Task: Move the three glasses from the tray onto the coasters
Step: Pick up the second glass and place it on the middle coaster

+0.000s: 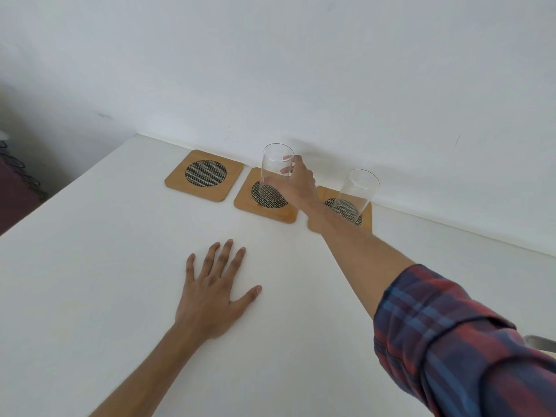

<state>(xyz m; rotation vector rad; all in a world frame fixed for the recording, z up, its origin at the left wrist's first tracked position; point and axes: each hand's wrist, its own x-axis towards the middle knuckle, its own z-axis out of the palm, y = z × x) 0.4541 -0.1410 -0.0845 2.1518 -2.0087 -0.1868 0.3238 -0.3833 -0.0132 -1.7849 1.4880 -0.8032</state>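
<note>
Three square wooden coasters with dark mesh centres lie in a row by the wall. The left coaster point(204, 175) is bare. On the middle coaster point(249, 204) stands a clear glass point(275, 168), and my right hand point(296, 183) is wrapped around it from the right. Another clear glass point(356, 194) stands upright on the right coaster point(365, 219), untouched. My left hand point(215, 291) rests flat on the table, fingers spread, holding nothing. A small grey piece at the right edge point(541, 343) may be the tray; a third glass is not in view.
The white table point(105, 266) meets a white wall along its far edge. Its left edge drops off next to dark purple fabric point(15, 194). My right forearm, in a plaid sleeve, crosses over the front of the right coaster.
</note>
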